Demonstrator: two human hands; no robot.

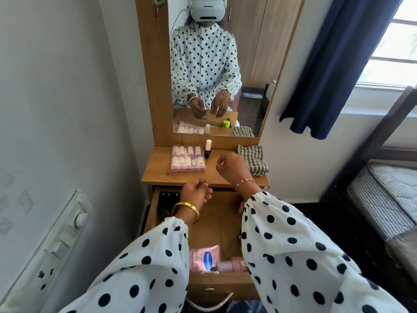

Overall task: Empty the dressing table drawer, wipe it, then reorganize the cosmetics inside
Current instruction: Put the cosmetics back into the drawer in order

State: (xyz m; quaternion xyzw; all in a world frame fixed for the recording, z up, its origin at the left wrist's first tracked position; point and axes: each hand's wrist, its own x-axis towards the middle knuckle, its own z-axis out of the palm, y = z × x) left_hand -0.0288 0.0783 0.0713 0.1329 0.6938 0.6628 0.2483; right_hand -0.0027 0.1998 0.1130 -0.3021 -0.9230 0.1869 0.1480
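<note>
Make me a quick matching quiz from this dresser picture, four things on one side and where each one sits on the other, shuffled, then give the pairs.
Things:
1. clear case of small bottles
2. checked cloth
3. pink Vaseline pack
4. nail polish bottle

Places:
A. inside the open drawer, near its front
B. right end of the tabletop
C. left part of the tabletop
D. standing upright just right of the clear case

Pairs: 1-C, 2-B, 3-A, 4-D
</note>
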